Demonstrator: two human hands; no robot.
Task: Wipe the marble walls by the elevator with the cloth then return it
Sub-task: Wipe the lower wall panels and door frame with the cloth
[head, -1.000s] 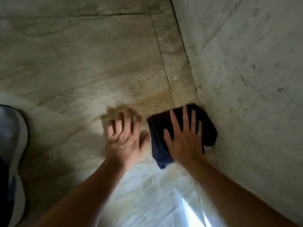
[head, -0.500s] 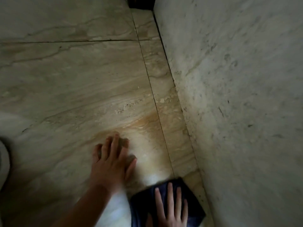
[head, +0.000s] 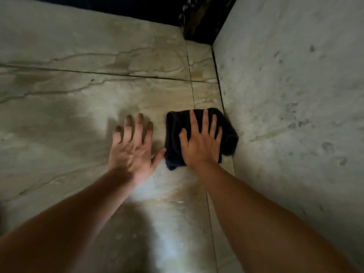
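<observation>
Fingers [head: 203,125] of the right hand [head: 201,146] spread wide, pressing the dark cloth [head: 173,134] flat into the marble corner at frame centre; the left hand [head: 132,148] lies splayed on the beige marble wall [head: 78,107], likely bracing.

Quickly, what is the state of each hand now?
Left hand: open, fingers spread flat on the beige marble wall, holding nothing.
Right hand: open, palm pressing the dark cloth against the wall.
</observation>
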